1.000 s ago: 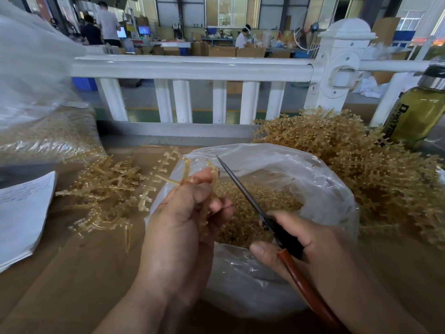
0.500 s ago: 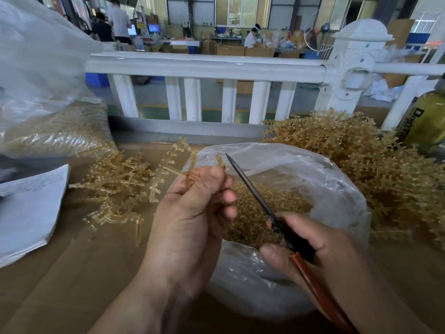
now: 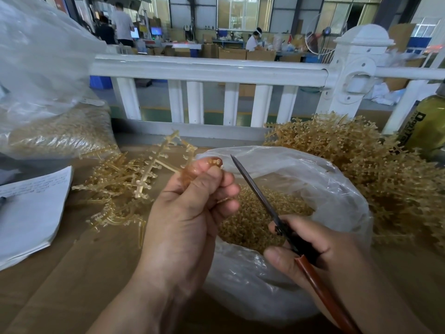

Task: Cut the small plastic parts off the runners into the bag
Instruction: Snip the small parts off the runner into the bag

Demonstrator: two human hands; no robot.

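My left hand (image 3: pixel 190 208) pinches an amber plastic runner (image 3: pixel 159 165) between thumb and fingers, at the left rim of the clear plastic bag (image 3: pixel 320 189). The runner's branches stick out up and to the left. My right hand (image 3: pixel 320 256) grips scissors (image 3: pixel 262 201) with brown and black handles. The blades are closed and point up-left over the bag, their tip just right of my left fingertips. Loose cut parts (image 3: pixel 255 218) fill the bottom of the bag.
A big heap of amber runners (image 3: pixel 361 165) lies right of the bag; a smaller pile (image 3: pixel 115 186) lies left. A filled bag (image 3: pixel 55 131), papers (image 3: pixel 31 208), a green bottle (image 3: pixel 426 126) and a white railing (image 3: pixel 207 71) surround the cardboard surface (image 3: pixel 72 273).
My left hand has turned the runner, so its branches now stick out more to the upper left. The scissors stay closed over the bag. The camera has shifted slightly.
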